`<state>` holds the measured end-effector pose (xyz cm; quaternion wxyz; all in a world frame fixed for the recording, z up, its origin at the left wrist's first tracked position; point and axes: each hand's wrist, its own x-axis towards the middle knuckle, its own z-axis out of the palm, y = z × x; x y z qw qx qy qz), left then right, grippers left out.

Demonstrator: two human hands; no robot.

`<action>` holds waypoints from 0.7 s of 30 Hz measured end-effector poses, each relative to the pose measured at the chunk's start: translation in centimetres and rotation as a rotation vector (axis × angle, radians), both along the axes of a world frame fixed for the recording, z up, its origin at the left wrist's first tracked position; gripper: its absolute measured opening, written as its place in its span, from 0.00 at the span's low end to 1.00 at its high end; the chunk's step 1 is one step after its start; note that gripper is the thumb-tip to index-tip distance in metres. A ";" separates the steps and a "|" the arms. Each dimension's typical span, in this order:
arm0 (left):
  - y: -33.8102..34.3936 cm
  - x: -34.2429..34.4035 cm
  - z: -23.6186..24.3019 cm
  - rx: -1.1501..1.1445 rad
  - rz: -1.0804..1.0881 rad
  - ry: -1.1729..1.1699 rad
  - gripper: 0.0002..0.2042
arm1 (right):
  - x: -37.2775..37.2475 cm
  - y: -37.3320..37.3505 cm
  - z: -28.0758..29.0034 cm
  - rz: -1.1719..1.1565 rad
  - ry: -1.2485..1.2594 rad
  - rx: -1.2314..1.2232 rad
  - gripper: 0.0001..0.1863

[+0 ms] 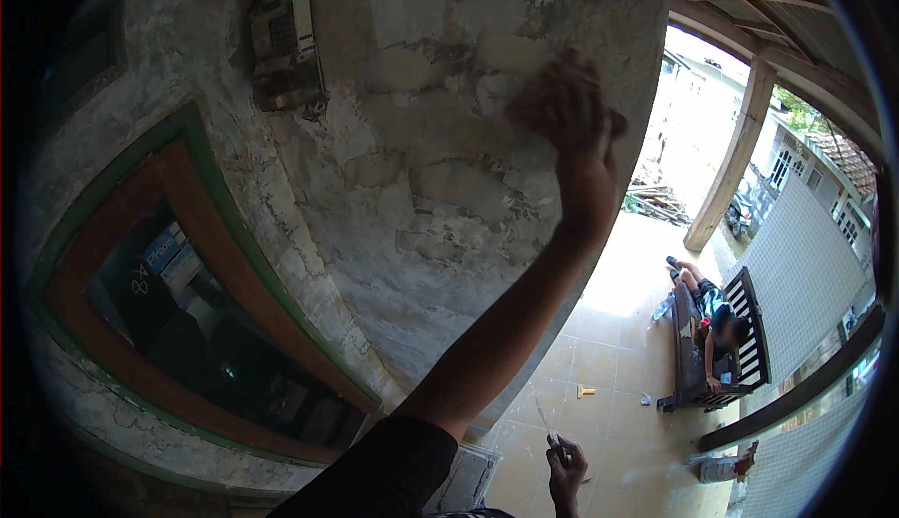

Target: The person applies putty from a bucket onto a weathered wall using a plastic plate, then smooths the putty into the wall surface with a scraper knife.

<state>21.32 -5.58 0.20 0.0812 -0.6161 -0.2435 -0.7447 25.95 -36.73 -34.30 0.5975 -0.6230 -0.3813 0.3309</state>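
My left hand (582, 117) is raised high against the rough, patchy plastered wall (449, 134), its fingers laid over a reddish-brown sheet (529, 111) pressed to the surface. Motion blurs the sheet, so I cannot tell whether it is sandpaper or cloth. Low in the picture, my right hand (566, 473) is closed around a slim scraper (542, 415), whose thin blade points upward, away from the wall. Bare, paler patches show in the plaster below and left of my left hand.
An electricity meter (286, 45) hangs on the wall above a green-framed window (197, 303). A yellow-handled tool (586, 391) lies on the tiled floor (609, 331). To the right, a person (716, 317) is on a dark wooden bench (691, 359), near a wooden post (735, 157).
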 end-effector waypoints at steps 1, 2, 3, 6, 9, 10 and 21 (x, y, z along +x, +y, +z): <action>-1.0 0.7 -0.9 0.040 0.014 0.124 0.26 | 0.2 -0.2 -0.1 -0.006 0.000 -0.006 0.16; -2.1 0.8 -2.0 0.034 0.008 0.123 0.26 | 0.4 -0.3 -0.2 -0.020 0.016 -0.001 0.15; -3.2 0.6 -2.8 0.085 -0.101 0.066 0.24 | 0.5 0.0 -0.3 -0.027 0.033 0.013 0.15; -3.5 -1.4 -2.8 0.314 -0.494 -0.130 0.22 | 0.8 -0.3 0.2 -0.042 0.029 0.018 0.14; -3.4 -5.3 -0.2 0.193 -0.089 -0.170 0.20 | 0.6 -0.8 0.4 -0.071 0.074 0.026 0.15; -2.3 -5.9 0.3 0.156 -0.001 -0.200 0.21 | 0.5 -1.0 0.4 -0.063 0.076 0.025 0.15; 0.4 0.0 -0.2 0.100 0.039 0.218 0.26 | 1.2 -2.0 -0.1 -0.137 0.077 -0.031 0.15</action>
